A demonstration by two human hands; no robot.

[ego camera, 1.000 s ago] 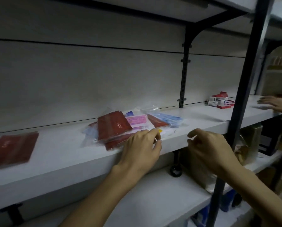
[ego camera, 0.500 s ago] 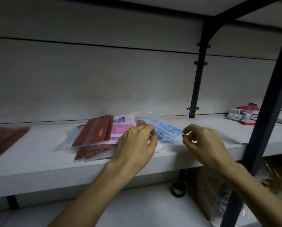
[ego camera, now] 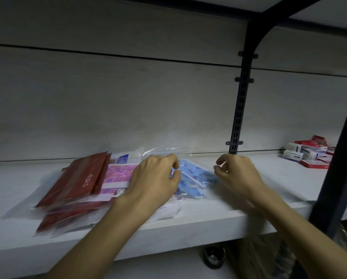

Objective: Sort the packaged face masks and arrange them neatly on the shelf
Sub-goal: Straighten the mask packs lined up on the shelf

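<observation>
Both hands have crept forward: left hand (ego camera: 155, 179) pinches blue mask packet (ego camera: 194, 178); right hand (ego camera: 238, 174) curled, empty.

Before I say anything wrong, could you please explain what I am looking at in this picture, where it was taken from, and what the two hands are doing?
There is no machine here: a person works bare-handed, and one camera worn on the head looks forward and down. The left hand rests on a loose pile of packaged masks on the white shelf board, its fingertips curled at the clear plastic bag of blue patterned masks. Whether that is a firm grip is unclear. The right hand hovers beside the pile with curled fingers, apparently holding nothing. Left of the hand lie dark red flat packets and a pink patterned mask pack. Far right sit small red and white cardboard boxes.
</observation>
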